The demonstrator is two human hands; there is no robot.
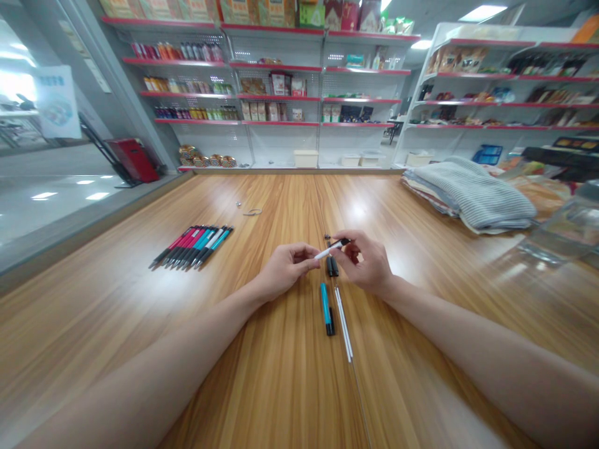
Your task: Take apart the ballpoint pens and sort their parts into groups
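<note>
The small bits (239, 203) beyond the pens (191, 247) seem too tiny to identify.

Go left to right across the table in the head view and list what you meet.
Pen row, left hand, teal pen barrel, white rods, right hand, folded cloths

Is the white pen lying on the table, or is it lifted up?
Lifted: the left hand and right hand hold the white pen up between their fingers.
</note>
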